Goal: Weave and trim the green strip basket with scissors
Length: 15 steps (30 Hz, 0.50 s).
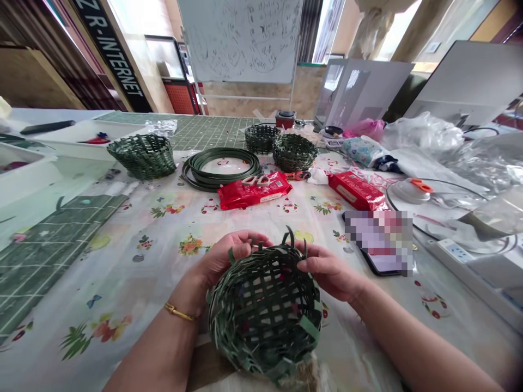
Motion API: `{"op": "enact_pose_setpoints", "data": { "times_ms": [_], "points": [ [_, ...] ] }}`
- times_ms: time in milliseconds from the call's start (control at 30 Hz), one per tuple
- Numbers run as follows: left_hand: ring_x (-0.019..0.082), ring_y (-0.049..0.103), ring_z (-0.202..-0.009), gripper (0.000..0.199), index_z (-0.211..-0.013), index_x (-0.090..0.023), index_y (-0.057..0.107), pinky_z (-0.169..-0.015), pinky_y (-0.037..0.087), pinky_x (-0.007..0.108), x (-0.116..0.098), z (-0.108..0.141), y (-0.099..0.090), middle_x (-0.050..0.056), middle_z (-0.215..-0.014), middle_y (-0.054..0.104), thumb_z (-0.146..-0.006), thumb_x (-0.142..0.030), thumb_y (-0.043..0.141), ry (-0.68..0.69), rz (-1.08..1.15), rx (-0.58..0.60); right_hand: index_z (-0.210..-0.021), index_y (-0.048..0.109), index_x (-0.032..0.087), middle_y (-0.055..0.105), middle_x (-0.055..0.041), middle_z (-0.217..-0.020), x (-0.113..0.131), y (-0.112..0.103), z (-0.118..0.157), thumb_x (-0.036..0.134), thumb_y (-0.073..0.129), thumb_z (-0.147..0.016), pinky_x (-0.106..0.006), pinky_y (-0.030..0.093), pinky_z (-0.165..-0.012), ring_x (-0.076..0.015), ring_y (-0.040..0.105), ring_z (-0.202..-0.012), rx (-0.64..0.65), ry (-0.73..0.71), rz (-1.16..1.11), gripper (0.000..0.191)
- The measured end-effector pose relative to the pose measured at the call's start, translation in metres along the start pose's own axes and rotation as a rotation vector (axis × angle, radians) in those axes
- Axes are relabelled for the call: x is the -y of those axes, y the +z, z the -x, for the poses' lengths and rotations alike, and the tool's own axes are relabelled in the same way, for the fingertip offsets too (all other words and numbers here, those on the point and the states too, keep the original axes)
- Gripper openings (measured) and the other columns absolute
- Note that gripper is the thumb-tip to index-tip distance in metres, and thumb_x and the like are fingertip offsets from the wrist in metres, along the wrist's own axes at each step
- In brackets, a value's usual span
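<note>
A small green woven basket with loose strip ends at its rim sits tilted toward me at the table's near edge. My left hand grips its far left rim, fingers curled over the edge. My right hand pinches the far right rim near the upright strip ends. A gold bangle is on my left wrist.
Farther back lie a coil of green strips, three finished green baskets, two red packets, scissors, a phone at right, a power strip, white trays at left and plastic bags.
</note>
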<state>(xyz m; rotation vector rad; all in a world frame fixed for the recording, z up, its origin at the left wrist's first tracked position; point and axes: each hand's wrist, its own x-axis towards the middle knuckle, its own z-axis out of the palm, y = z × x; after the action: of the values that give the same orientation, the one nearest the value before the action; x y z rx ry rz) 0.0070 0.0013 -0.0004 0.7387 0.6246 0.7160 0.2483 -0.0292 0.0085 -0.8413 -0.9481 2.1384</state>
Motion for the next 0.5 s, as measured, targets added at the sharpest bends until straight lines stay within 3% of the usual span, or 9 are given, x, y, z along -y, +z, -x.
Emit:
{"op": "enact_pose_setpoints", "data": {
  "times_ms": [67,167,300,400,500],
  "points": [
    [0.027,0.067,-0.095,0.053,-0.105,-0.007,0.065,-0.085,0.050,0.036,-0.003,0.000,-0.006,0.019,-0.110,0.069,-0.071,-0.046,0.074,0.057,0.084,-0.018,-0.104,0.067,0.020,0.072,-0.0026,-0.092,0.000,0.001,0.000,0.016,0.069,-0.068,-0.029,0.049,-0.078,-0.0182,0.067,-0.083,-0.054,0.010,-0.037,0.037],
    [0.032,0.060,-0.112,0.059,-0.107,-0.005,0.065,-0.098,0.043,0.044,-0.012,0.004,-0.015,0.022,-0.116,0.066,-0.082,-0.058,0.056,0.182,0.182,-0.081,-0.099,0.067,0.022,0.071,0.0004,-0.080,0.003,0.000,-0.001,0.019,0.068,-0.067,-0.027,0.050,-0.065,-0.0163,0.065,-0.069,-0.270,-0.032,-0.106,0.032],
    [0.031,0.056,-0.117,0.070,-0.112,-0.005,0.064,-0.099,0.042,0.043,-0.018,0.010,-0.016,0.021,-0.121,0.064,-0.085,-0.065,0.041,0.235,0.171,-0.086,-0.098,0.064,0.026,0.067,0.0050,-0.070,0.002,-0.002,-0.005,0.023,0.062,-0.071,-0.026,0.049,-0.059,-0.0149,0.061,-0.061,-0.521,-0.248,-0.193,0.028],
    [0.029,0.053,-0.121,0.069,-0.121,-0.011,0.060,-0.099,0.042,0.039,-0.011,0.007,-0.006,0.015,-0.128,0.060,-0.083,-0.066,0.044,0.303,0.110,-0.083,-0.103,0.063,0.028,0.069,0.0052,-0.077,-0.005,-0.006,-0.008,0.022,0.060,-0.073,-0.030,0.050,-0.070,-0.0178,0.064,-0.074,-0.559,-0.400,-0.071,0.031],
    [0.028,0.050,-0.124,0.053,-0.121,-0.021,0.060,-0.103,0.038,0.040,0.000,-0.003,0.003,0.008,-0.130,0.060,-0.083,-0.057,0.054,0.373,0.085,-0.189,-0.121,0.057,0.030,0.069,0.0028,-0.111,-0.014,-0.011,-0.011,0.023,0.059,-0.078,-0.035,0.046,-0.092,-0.0217,0.060,-0.107,-0.526,-0.439,0.188,0.044]
  ]
}}
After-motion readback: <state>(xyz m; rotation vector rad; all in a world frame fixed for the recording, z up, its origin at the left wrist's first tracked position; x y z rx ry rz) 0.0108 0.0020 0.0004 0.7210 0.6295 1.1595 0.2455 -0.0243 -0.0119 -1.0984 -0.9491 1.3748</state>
